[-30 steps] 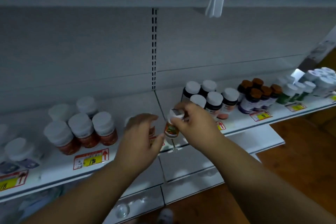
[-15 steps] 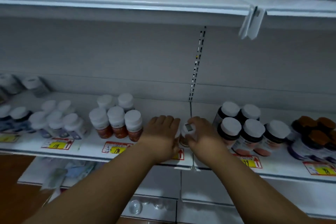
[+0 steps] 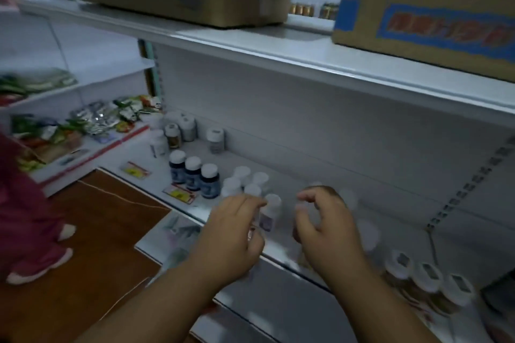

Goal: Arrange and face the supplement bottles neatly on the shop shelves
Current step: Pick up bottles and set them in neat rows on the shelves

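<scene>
Right hand (image 3: 326,228) hid bottles behind it; blur made them pale smears. Could not tell if fingers (image 3: 306,198) touched any bottle. Left hand (image 3: 234,234) covered shelf edge (image 3: 278,262) and price tag. White-capped bottle (image 3: 269,211) beside it was smeared, label unreadable. Cardboard box (image 3: 434,8) was cut off at top and right. Person in red (image 3: 25,203) was cut off at left edge.

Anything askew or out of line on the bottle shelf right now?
Nothing spilled or tipped. One white-capped bottle stands alone by the back panel, away from the far cluster. The three dark bottles are in an even row. Motion blur hides the bottles near both hands.
</scene>
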